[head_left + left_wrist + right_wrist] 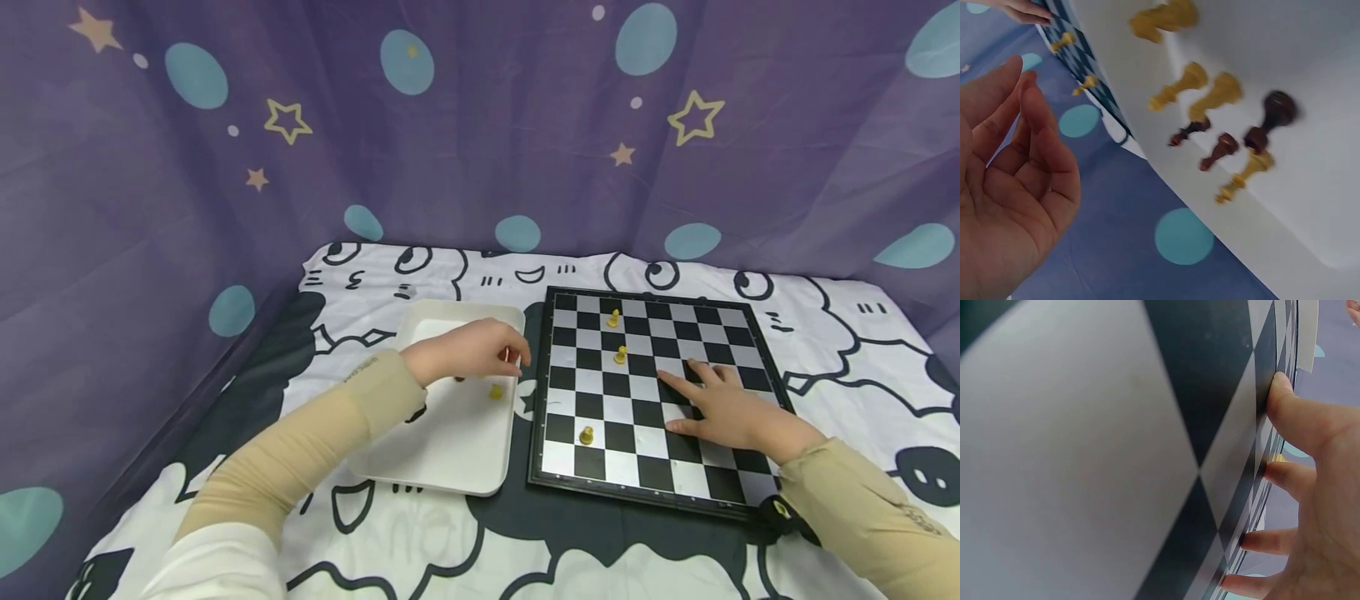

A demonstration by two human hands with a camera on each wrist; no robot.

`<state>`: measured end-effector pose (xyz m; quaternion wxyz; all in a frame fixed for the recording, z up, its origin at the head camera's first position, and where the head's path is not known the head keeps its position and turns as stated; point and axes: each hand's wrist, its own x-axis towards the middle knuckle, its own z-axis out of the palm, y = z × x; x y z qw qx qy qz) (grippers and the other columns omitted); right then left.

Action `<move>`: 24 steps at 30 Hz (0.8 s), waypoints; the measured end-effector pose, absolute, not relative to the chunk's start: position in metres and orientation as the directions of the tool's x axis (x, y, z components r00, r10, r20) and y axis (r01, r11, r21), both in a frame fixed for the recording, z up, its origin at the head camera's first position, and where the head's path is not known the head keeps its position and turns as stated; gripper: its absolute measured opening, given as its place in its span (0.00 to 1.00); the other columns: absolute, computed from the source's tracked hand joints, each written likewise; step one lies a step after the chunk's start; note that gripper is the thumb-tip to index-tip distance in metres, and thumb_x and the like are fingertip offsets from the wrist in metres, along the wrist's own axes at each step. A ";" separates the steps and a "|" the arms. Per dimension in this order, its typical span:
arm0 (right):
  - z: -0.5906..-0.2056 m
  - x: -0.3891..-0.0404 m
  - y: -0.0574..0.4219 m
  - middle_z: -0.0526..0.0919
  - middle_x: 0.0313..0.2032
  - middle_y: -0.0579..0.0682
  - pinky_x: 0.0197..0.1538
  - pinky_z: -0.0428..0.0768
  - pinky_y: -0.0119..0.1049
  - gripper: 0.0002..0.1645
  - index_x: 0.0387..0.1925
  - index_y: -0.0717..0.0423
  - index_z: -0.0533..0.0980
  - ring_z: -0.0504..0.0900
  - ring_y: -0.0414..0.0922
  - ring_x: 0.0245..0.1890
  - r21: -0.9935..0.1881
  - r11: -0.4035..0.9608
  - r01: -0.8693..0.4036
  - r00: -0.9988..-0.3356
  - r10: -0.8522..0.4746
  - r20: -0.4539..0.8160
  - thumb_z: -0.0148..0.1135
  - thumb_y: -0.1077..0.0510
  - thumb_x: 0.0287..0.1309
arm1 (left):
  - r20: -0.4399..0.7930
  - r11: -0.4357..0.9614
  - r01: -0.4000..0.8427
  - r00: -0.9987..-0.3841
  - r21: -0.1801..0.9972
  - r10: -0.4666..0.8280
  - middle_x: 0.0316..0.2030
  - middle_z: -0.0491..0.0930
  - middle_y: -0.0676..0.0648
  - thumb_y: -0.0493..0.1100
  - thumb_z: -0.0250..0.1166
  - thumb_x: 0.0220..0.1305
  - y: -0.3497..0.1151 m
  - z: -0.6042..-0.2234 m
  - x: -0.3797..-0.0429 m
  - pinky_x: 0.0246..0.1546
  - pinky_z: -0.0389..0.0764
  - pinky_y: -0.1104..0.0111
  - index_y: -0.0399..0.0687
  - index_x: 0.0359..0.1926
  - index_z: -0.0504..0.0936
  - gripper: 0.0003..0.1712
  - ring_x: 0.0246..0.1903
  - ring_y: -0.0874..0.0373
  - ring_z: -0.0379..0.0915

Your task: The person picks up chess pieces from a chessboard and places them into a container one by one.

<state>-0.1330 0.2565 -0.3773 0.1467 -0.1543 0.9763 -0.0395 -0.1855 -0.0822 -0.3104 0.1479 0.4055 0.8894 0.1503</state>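
Note:
My left hand (480,348) hovers over the right side of a white tray (450,454), its fingers loosely bent. In the left wrist view, thumb and forefinger tips come close together with no piece visible between them. Inside the tray lie several yellow chess pieces (1179,86) and dark brown chess pieces (1277,112). Spread fingers of my right hand (731,412) rest on the right half of a black-and-white chessboard (645,408). Three yellow pawns stand on the board's left part: a far pawn (613,318), a middle pawn (621,355) and a near pawn (587,435).
Tray and board lie side by side on a cloth (405,533) printed with black-and-white cartoon figures. A purple curtain (480,125) with stars and blue ovals hangs behind. A small dark object (780,510) sits at the board's near right corner, beside my right sleeve.

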 end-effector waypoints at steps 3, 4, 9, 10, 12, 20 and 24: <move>-0.377 -0.133 0.256 0.54 0.64 0.71 0.46 0.69 0.70 0.51 0.68 0.49 0.61 0.54 0.76 0.60 -0.114 0.950 -0.291 -0.909 -0.312 -0.276 0.55 0.25 0.49 | -0.138 0.614 0.684 -0.617 0.394 0.775 0.31 0.81 0.50 0.39 0.64 0.62 -0.075 -0.308 -0.183 0.36 0.74 0.73 0.41 0.43 0.84 0.10 0.30 0.63 0.73; -0.377 -0.134 0.256 0.54 0.64 0.72 0.46 0.69 0.70 0.51 0.68 0.49 0.61 0.54 0.76 0.60 -0.111 0.950 -0.293 -0.909 -0.312 -0.276 0.55 0.25 0.49 | -0.139 0.612 0.682 -0.615 0.400 0.776 0.31 0.81 0.50 0.39 0.64 0.62 -0.073 -0.307 -0.182 0.36 0.74 0.73 0.41 0.43 0.83 0.10 0.30 0.63 0.73; -0.378 -0.134 0.257 0.55 0.64 0.72 0.46 0.69 0.70 0.52 0.68 0.49 0.61 0.55 0.76 0.60 -0.108 0.948 -0.299 -0.909 -0.317 -0.271 0.54 0.24 0.49 | -0.147 0.602 0.680 -0.603 0.418 0.784 0.30 0.80 0.51 0.39 0.65 0.62 -0.061 -0.306 -0.177 0.35 0.72 0.73 0.42 0.44 0.83 0.10 0.29 0.63 0.71; -0.378 -0.134 0.257 0.55 0.64 0.72 0.46 0.69 0.70 0.52 0.68 0.49 0.61 0.55 0.76 0.60 -0.111 0.948 -0.298 -0.909 -0.318 -0.271 0.53 0.24 0.49 | -0.149 0.598 0.680 -0.599 0.423 0.787 0.30 0.80 0.51 0.40 0.65 0.62 -0.059 -0.306 -0.177 0.35 0.72 0.73 0.42 0.44 0.83 0.10 0.29 0.62 0.71; -0.378 -0.134 0.257 0.54 0.64 0.72 0.46 0.69 0.70 0.52 0.68 0.49 0.61 0.54 0.76 0.60 -0.116 0.948 -0.297 -0.908 -0.318 -0.271 0.53 0.23 0.48 | -0.150 0.592 0.686 -0.591 0.424 0.793 0.31 0.80 0.51 0.40 0.64 0.62 -0.054 -0.306 -0.176 0.36 0.72 0.73 0.42 0.44 0.83 0.11 0.30 0.63 0.71; -0.378 -0.133 0.258 0.54 0.64 0.71 0.46 0.68 0.70 0.52 0.68 0.49 0.61 0.54 0.77 0.60 -0.125 0.947 -0.296 -0.907 -0.319 -0.275 0.54 0.25 0.49 | -0.172 0.561 0.698 -0.548 0.446 0.819 0.33 0.80 0.53 0.43 0.64 0.63 -0.036 -0.312 -0.173 0.36 0.72 0.75 0.45 0.45 0.83 0.11 0.31 0.64 0.70; -0.378 -0.134 0.258 0.54 0.64 0.71 0.46 0.69 0.70 0.51 0.68 0.49 0.61 0.54 0.77 0.60 -0.120 0.948 -0.296 -0.908 -0.318 -0.274 0.55 0.25 0.49 | -0.192 0.551 0.704 -0.527 0.447 0.828 0.30 0.78 0.53 0.43 0.64 0.63 -0.027 -0.313 -0.169 0.35 0.71 0.75 0.45 0.46 0.82 0.12 0.29 0.64 0.69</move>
